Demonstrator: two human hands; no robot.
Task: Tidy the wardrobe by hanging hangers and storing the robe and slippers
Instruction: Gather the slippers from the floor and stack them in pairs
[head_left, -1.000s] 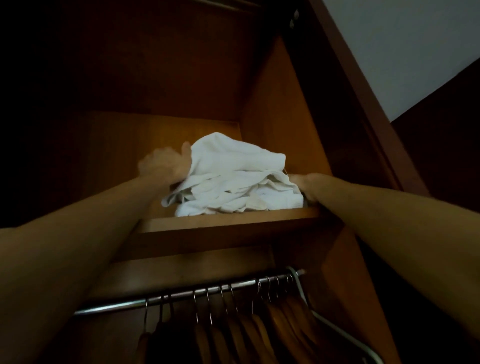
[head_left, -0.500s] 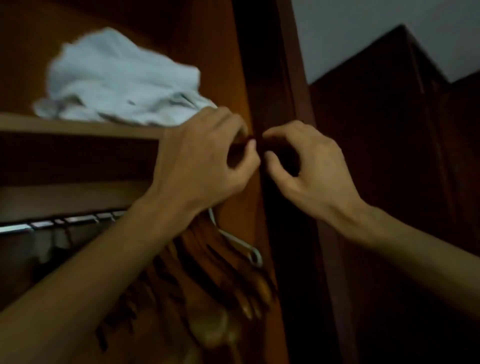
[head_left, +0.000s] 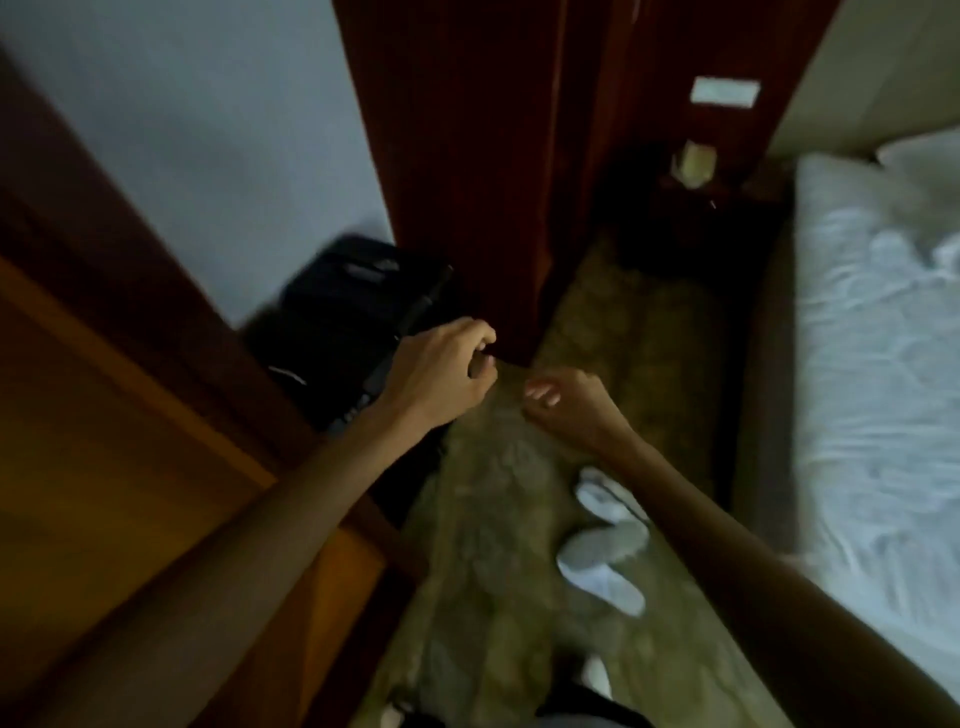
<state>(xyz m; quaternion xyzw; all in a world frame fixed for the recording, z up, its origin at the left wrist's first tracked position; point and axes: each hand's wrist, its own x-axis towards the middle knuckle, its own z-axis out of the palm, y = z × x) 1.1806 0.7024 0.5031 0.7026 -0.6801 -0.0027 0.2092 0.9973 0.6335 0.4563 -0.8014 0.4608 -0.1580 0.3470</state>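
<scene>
Two white slippers (head_left: 602, 540) lie on the patterned carpet (head_left: 498, 545) between the wardrobe and the bed, partly hidden by my right forearm. My left hand (head_left: 441, 374) hovers above the carpet with loosely curled fingers and holds nothing. My right hand (head_left: 566, 405) is beside it, fingers bent and apart, also holding nothing. Both hands are above and beyond the slippers. The wooden wardrobe side (head_left: 130, 441) fills the lower left. The robe and the hangers are out of view.
A black suitcase (head_left: 353, 312) stands on the floor against the wall, left of my left hand. A dark wooden panel (head_left: 467, 171) rises behind it. The bed with white sheets (head_left: 872, 364) runs along the right. A nightstand (head_left: 711, 208) sits at the far end.
The view has swung down from the wardrobe shelf and robe to the floor. Both hands have left the robe and dropped low in front of me, holding nothing.
</scene>
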